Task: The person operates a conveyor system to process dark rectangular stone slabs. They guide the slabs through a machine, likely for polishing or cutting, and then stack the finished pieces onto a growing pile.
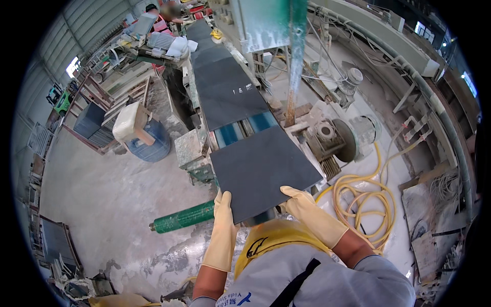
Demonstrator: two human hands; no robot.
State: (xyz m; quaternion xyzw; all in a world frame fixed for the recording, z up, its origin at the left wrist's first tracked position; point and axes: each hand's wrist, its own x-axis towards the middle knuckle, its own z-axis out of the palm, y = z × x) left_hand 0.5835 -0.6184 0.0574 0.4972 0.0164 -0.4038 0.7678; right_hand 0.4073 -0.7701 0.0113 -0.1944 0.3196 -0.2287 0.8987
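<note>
Because the slab (263,166) looks heavy and brittle, your left hand (223,216) grips its eight-o'clock edge, right hand (306,206) its four-o'clock.

The dark slab (263,169) hides some fingers of the left hand (223,210) and the right hand (302,204). The person in pink (160,24) is too tiny to see well (a spot (170,10) nearby is blurry). The bottom edge cuts off the gray shirt (342,273).

The gloved left hand (223,217) and gloved right hand (307,209) grip the near side of a dark slab (263,166) on a conveyor (229,134). More dark slabs (225,87) line up beyond it. A green roller (185,218) juts out leftward; a yellow hose (335,194) lies coiled at right.
</note>
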